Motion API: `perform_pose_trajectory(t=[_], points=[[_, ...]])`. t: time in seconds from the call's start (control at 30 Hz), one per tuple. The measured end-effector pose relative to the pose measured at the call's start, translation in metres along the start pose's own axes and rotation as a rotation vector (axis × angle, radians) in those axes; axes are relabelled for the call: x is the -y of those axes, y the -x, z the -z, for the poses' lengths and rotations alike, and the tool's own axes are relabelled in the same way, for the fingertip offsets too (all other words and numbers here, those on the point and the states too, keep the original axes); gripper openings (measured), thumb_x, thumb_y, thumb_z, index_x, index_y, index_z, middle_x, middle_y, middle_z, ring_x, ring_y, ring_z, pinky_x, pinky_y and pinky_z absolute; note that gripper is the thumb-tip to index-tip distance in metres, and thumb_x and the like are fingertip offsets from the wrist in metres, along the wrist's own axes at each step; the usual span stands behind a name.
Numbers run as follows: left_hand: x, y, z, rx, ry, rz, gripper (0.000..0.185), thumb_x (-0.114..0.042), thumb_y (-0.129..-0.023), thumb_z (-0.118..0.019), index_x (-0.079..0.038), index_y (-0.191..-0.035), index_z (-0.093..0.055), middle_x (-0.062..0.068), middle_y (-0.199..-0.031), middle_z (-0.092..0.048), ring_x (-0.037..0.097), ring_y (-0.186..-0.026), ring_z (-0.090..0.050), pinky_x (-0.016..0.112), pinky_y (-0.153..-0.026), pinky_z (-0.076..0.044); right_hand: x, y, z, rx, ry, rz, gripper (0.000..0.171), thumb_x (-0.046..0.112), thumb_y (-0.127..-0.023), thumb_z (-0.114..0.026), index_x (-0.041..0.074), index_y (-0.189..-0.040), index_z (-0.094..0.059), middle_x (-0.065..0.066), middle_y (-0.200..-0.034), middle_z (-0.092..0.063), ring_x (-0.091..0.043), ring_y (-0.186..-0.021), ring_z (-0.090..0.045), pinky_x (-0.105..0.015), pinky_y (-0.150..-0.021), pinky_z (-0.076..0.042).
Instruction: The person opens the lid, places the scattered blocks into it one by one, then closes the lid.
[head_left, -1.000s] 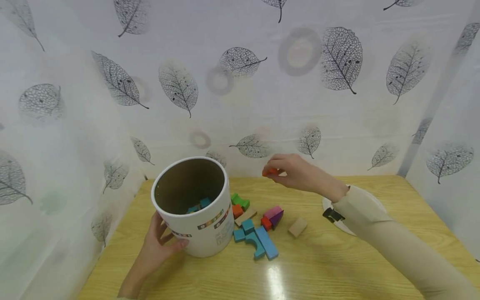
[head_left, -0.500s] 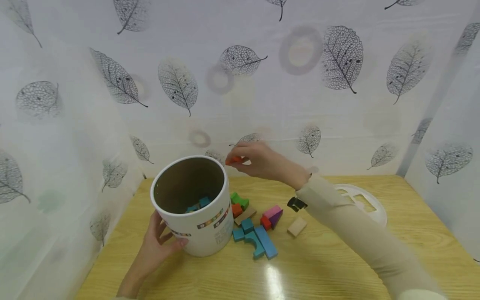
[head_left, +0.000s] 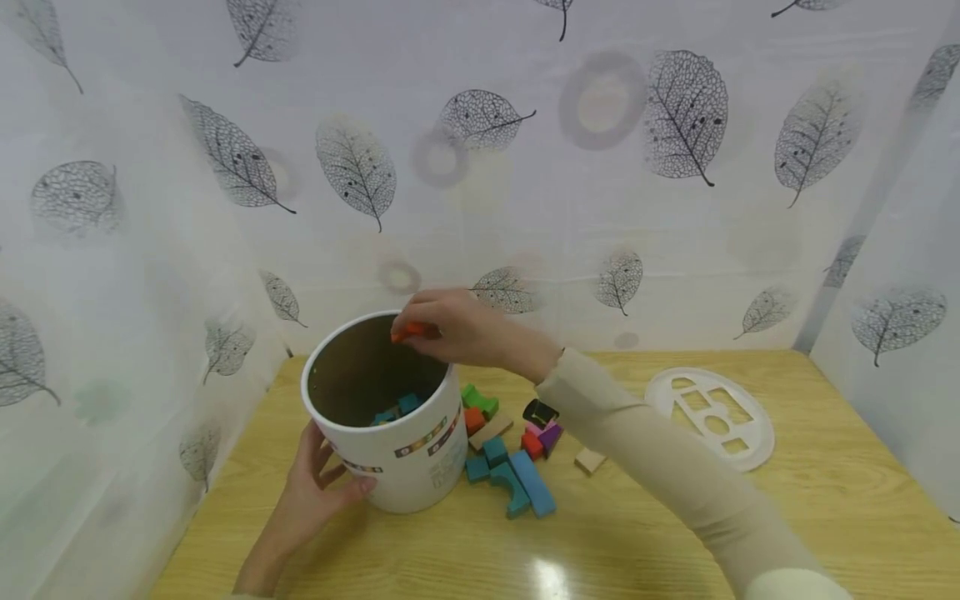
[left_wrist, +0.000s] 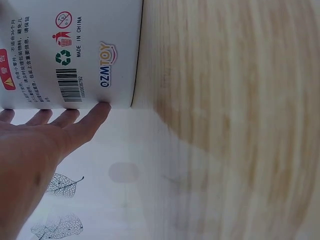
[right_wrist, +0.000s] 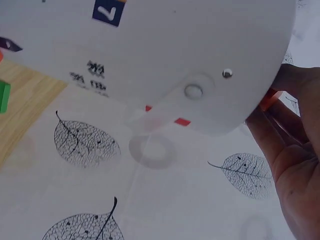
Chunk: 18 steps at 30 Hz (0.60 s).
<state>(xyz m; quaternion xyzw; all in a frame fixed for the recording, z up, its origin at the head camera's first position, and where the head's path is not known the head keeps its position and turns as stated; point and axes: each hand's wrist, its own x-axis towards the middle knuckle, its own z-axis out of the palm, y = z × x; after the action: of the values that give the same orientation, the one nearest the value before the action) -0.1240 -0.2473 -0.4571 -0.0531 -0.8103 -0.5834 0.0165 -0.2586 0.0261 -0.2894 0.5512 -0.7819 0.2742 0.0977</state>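
Note:
An orange block [head_left: 407, 332], its shape mostly hidden by fingers, is pinched in the right hand [head_left: 457, 327] over the right side of the white bucket's mouth. The bucket [head_left: 408, 471] stands on the table with several blue and teal blocks [head_left: 407, 405] inside. In the right wrist view, the right hand [right_wrist: 295, 130] is beside the bucket's rim, with a bit of the orange block [right_wrist: 270, 100] showing. The left hand [head_left: 307, 500] rests on the bucket's left side, thumb toward the front. Its nearly straight fingertips touch the printed wall in the left wrist view [left_wrist: 70, 130].
Right of the bucket lie several loose blocks, among them a green block [head_left: 480, 402], a blue plank [head_left: 532, 485], a teal arch [head_left: 512, 490] and a purple block [head_left: 550, 437]. A natural wood block [head_left: 590, 461] lies under the right forearm. A white lid with cutouts [head_left: 759, 442] lies farther right.
The right hand has moved left with the orange block, from above the table to over the bucket's mouth. The lid is now uncovered by the arm. The left hand and bucket stay in place.

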Motion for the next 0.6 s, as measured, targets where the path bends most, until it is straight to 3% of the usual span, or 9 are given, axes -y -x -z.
perform_pose_trajectory(t=[0.33,0.6], points=[[0.001,0.0,0.0,0.006,-0.012,0.005,0.111,-0.011,-0.084,-0.082,-0.025,-0.165,-0.006,0.014,-0.171,-0.013,0.057,-0.15,-0.024,0.072,-0.111,-0.041,0.008,-0.012,-0.008,-0.011,0.018,0.052,0.016,0.006,-0.093,-0.072,0.009,-0.109,-0.076,-0.004,-0.104,-0.073,-0.012,-0.089,-0.062,-0.012,-0.08,-0.052],[-0.001,0.0,0.0,0.004,-0.015,0.004,0.112,-0.01,-0.084,-0.082,-0.022,-0.165,-0.005,0.014,-0.172,-0.012,0.058,-0.151,-0.021,0.074,-0.11,-0.04,0.012,-0.016,-0.011,0.031,-0.012,0.021,0.016,0.007,-0.094,-0.071,0.008,-0.11,-0.076,-0.006,-0.107,-0.072,-0.013,-0.094,-0.063,-0.011,-0.085,-0.053]])
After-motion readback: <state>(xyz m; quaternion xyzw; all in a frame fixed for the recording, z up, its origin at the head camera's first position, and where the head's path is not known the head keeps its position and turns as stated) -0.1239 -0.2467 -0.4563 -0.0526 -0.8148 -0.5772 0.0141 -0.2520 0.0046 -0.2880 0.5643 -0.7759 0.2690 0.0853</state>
